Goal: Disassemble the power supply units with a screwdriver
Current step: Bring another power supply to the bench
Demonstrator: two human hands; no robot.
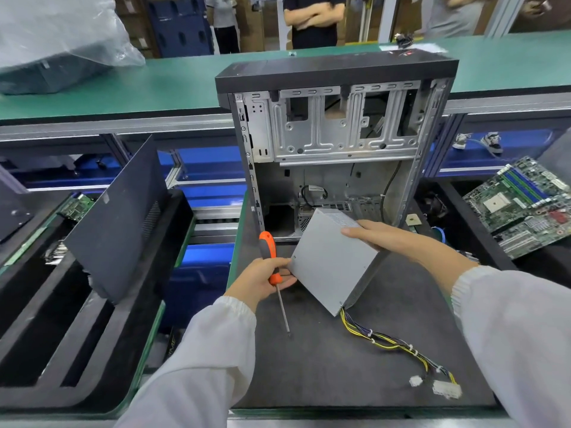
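Open black-and-silver metal computer case (336, 134) upright on dark worktop (355, 366). Grey metal power supply box (332, 264) out, before case, tilted; my right hand (375, 234) grips its top edge. My left hand (262, 278) clasps orange-handled screwdriver (272, 264), shaft down.

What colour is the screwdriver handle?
Orange with grey panels, on the screwdriver the left hand grips; head view.

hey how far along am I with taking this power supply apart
Done: the power supply is out of the open computer case, cables trailing on the mat. In hand: right hand holds the unit, left hand grips the screwdriver. Left: its own cover looks still closed.
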